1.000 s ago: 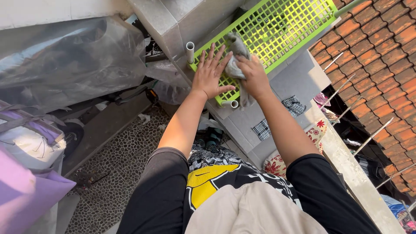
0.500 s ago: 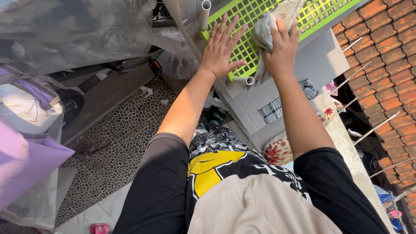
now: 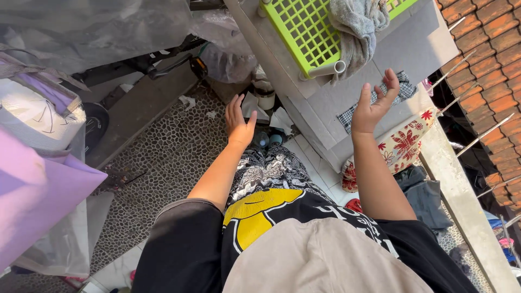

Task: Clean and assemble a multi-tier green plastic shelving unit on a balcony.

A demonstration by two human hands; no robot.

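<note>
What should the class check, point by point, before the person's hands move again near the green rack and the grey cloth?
1. Left hand empty, fingers spread: ok.
2. Right hand empty, open, palm up: ok.
3. Grey cloth draped over the green rack, touched by neither hand: ok.
4. Cloth hanging securely: cannot tell, its top is out of view.
5. White pipe end at the rack's corner apart from both hands: ok.
6. Pebbled floor has paper scraps: not ok.
</note>
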